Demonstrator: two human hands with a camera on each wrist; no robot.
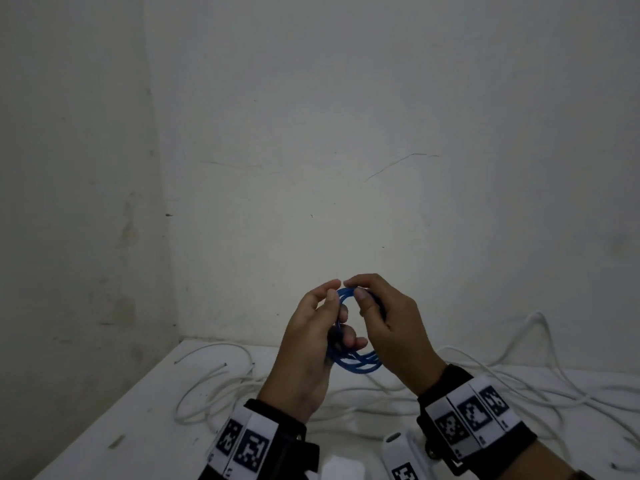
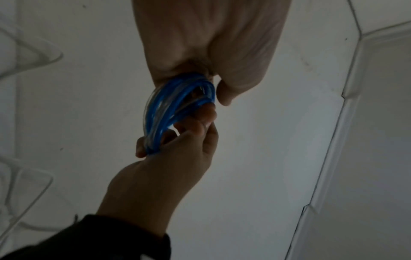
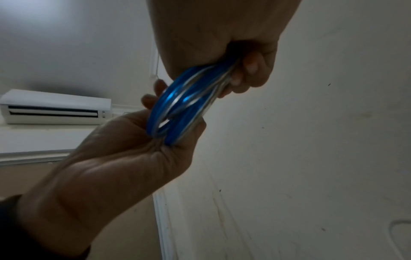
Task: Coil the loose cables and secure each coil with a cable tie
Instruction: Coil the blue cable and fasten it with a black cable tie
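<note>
A blue cable coil (image 1: 360, 364) of several loops is held upright in the air above the white table (image 1: 138, 427). My left hand (image 1: 330, 296) grips its left side, fingers curled through the loops. My right hand (image 1: 358, 289) pinches its top right between thumb and fingers. In the left wrist view the left hand (image 2: 213, 88) closes on the coil (image 2: 175, 109) from above, while the right hand (image 2: 177, 140) holds its lower end. The right wrist view shows the right hand (image 3: 244, 73) and left hand (image 3: 169, 133) at opposite ends of the coil (image 3: 177, 105). No cable tie is visible.
Loose white cables (image 1: 221, 386) sprawl over the table under and behind the hands, reaching the right side (image 1: 519, 375). A white device (image 1: 398, 448) lies near the front edge. Walls close the table at the back and left. An air conditioner (image 3: 55, 107) hangs high up.
</note>
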